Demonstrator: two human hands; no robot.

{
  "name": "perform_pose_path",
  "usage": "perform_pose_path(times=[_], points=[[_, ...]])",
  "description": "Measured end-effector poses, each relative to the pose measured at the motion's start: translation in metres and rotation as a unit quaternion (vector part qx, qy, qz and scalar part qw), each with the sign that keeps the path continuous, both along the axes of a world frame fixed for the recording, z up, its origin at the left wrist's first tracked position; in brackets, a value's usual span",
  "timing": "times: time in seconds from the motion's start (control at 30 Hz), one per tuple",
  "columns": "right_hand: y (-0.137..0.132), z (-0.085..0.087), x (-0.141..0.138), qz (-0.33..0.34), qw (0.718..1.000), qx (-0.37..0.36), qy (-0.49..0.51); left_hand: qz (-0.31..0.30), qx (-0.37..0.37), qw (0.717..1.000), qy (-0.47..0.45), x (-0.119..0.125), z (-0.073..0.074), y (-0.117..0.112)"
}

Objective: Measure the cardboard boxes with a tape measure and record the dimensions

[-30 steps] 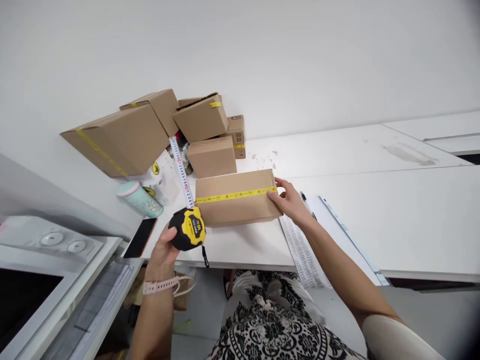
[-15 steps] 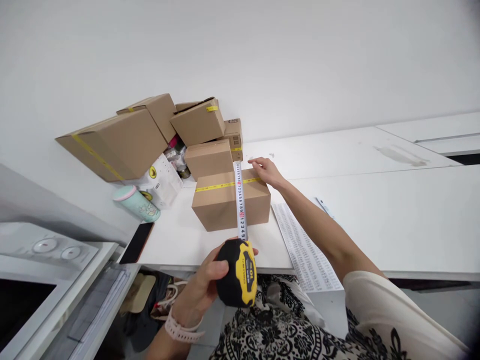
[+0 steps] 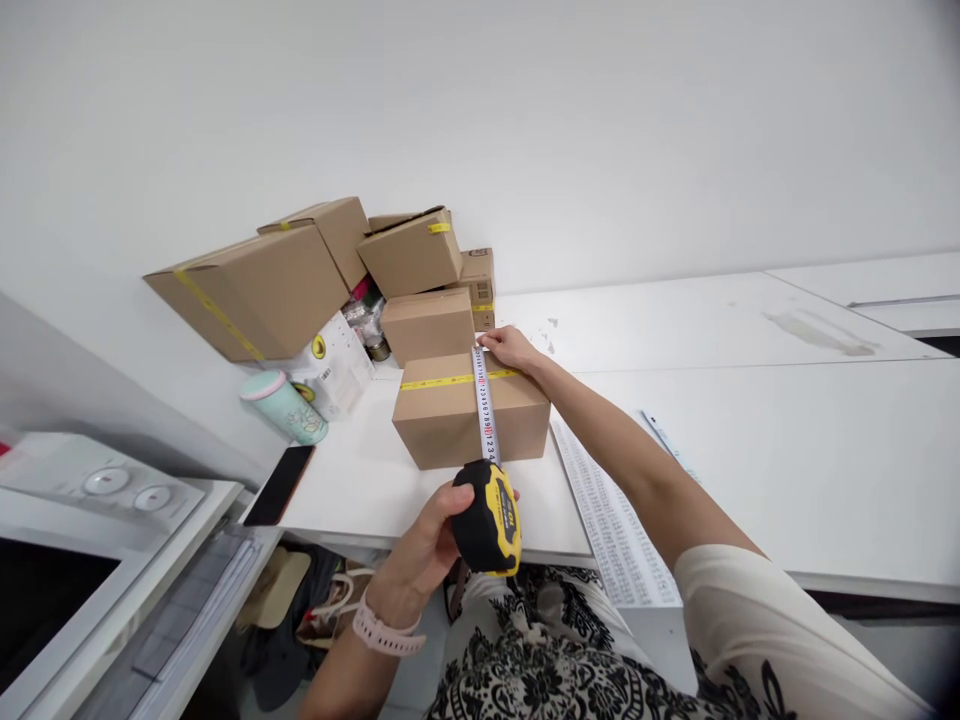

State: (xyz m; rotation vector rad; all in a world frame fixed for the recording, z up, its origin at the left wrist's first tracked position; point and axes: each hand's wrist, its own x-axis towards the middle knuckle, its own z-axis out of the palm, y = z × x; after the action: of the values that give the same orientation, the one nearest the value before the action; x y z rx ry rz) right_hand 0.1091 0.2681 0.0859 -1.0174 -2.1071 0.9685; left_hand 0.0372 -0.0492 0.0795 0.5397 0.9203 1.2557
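My left hand (image 3: pixel 435 535) is wrapped round a black and yellow tape measure (image 3: pixel 491 518), held in front of the table's edge. Its white blade (image 3: pixel 486 405) runs out away from me, over the top of a closed cardboard box (image 3: pixel 442 405) sealed with yellow tape. My right hand (image 3: pixel 511 348) reaches over the box's right side, with fingers closed at the far end of the blade near the box's back edge. The thumb and fingertips partly hide the blade's tip. Another cardboard box (image 3: pixel 427 328) stands right behind the measured one.
More cardboard boxes (image 3: pixel 262 285) are stacked at the back left against the wall. A mint-green tumbler (image 3: pixel 289 408), a white avocado-print box (image 3: pixel 341 370) and a dark phone (image 3: pixel 281 487) lie to the left. Printed sheets (image 3: pixel 615 520) lie at the right, overhanging the table's front edge.
My right hand has moved left onto the blade's far end, where its fingers were apart from it before. The tape measure has moved slightly forward, with less blade showing.
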Motion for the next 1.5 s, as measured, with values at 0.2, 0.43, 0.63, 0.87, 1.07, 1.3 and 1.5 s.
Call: perform_pose_path(times=[0.2,0.43,0.63,0.87,1.07,1.3,1.5], points=[[0.002,-0.003,-0.002,-0.003,1.000,-0.010,-0.011,-0.024,0.003,1.000,0.003,0.006,0.004,-0.011],[0.003,-0.005,-0.002,-0.003,1.000,-0.014,-0.014,-0.038,0.049,0.998,0.002,0.014,-0.001,-0.013],[0.005,-0.006,-0.003,0.003,1.000,-0.016,-0.014,-0.036,0.037,0.999,-0.016,0.013,-0.005,-0.016],[0.007,-0.007,-0.003,0.012,1.000,-0.016,-0.011,-0.031,0.034,0.999,-0.013,0.013,-0.005,-0.015],[0.008,-0.009,-0.003,0.014,1.000,-0.014,-0.005,-0.026,0.026,0.999,-0.015,0.013,-0.008,-0.016],[0.008,-0.009,-0.003,0.010,1.000,-0.017,-0.004,-0.031,0.029,0.999,-0.016,0.013,-0.009,-0.017],[0.006,-0.008,-0.002,0.010,1.000,-0.019,-0.004,-0.028,0.028,0.999,-0.009,0.013,-0.007,-0.016]])
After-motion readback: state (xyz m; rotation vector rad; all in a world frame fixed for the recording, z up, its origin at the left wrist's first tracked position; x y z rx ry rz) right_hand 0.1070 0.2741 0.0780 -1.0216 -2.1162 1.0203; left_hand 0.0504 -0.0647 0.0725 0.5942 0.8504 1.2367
